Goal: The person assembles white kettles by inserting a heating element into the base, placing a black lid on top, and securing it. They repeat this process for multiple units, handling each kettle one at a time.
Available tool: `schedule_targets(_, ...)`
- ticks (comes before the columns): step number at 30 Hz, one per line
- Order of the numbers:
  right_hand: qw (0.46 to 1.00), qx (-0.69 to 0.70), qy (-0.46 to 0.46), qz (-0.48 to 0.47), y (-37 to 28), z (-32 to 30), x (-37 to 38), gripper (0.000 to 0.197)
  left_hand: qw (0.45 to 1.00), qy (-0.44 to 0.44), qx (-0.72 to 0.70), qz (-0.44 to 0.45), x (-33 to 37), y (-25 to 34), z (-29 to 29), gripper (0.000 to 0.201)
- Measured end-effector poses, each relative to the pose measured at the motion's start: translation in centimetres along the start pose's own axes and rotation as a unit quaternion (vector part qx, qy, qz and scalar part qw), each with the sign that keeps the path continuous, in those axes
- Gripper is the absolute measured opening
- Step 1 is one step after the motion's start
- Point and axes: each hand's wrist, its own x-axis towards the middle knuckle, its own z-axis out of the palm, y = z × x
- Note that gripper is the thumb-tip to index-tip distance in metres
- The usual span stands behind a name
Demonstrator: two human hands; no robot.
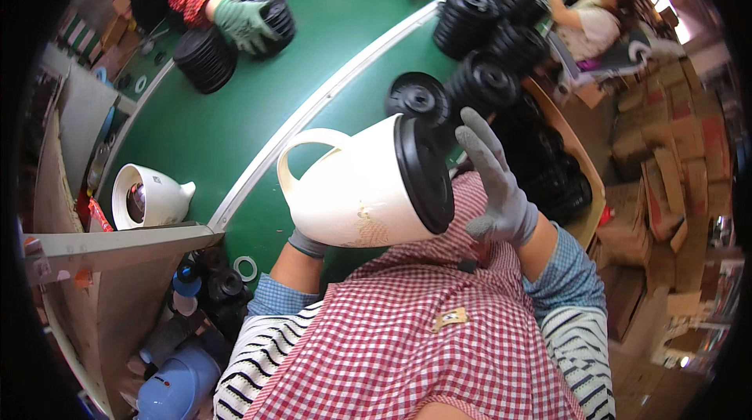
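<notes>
A cream-coloured jug [352, 185] with a loop handle lies tilted on its side in front of me, gold print on its wall. A round black plastic cap [424, 175] covers its right-hand end. My left hand [308, 244], in a grey glove, holds the jug from below; its fingers are hidden behind the jug. To the right of the black cap, my right hand [495, 185] is open in a grey glove, fingers raised and apart, holding nothing. Several stacks of black round caps [483, 79] stand just beyond it.
Another cream jug [162, 198] lies at the left on the green table [235, 126]. A metal strip [321, 96] crosses the table. Across it, a co-worker's gloved hand [244, 25] touches a black stack. An orange-rimmed bin [593, 173] of black parts stands right, near cardboard boxes [666, 161].
</notes>
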Motion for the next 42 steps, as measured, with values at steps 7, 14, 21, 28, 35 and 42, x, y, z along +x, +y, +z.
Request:
schedule_targets(7, 0.991, -0.026, 0.071, -0.114, -2.2, -2.2, -9.0, 0.116, 0.973, -0.071, 0.069, -0.208, -0.3, -8.7, 4.1, 0.053)
schedule_targets(14, 0.968, 0.03, 0.233, 0.091, -3.5, -2.5, -15.9, 0.07, 0.771, -0.213, 0.595, -0.076, 2.3, -9.1, 7.1, 0.055)
schedule_targets(21, 0.97, 0.0, 0.243, -0.015, -4.4, -3.2, -21.0, 0.104, 0.893, -0.049, 0.325, -0.307, 2.5, -15.1, 3.4, 0.057)
schedule_targets(28, 0.953, 0.003, 0.283, 0.103, -1.6, -3.0, -23.1, 0.061, 0.887, -0.066, 0.331, -0.316, 3.9, -17.6, 3.8, 0.054)
schedule_targets(35, 0.939, 0.062, 0.331, 0.068, -5.2, -2.8, -23.9, 0.082, 0.887, -0.048, 0.363, -0.282, 3.6, -17.8, 2.9, 0.052)
schedule_targets(42, 0.678, 0.506, 0.436, 0.307, -2.4, -3.1, -23.9, 0.07, 0.671, -0.17, 0.711, -0.126, 7.5, -18.5, 10.9, 0.044)
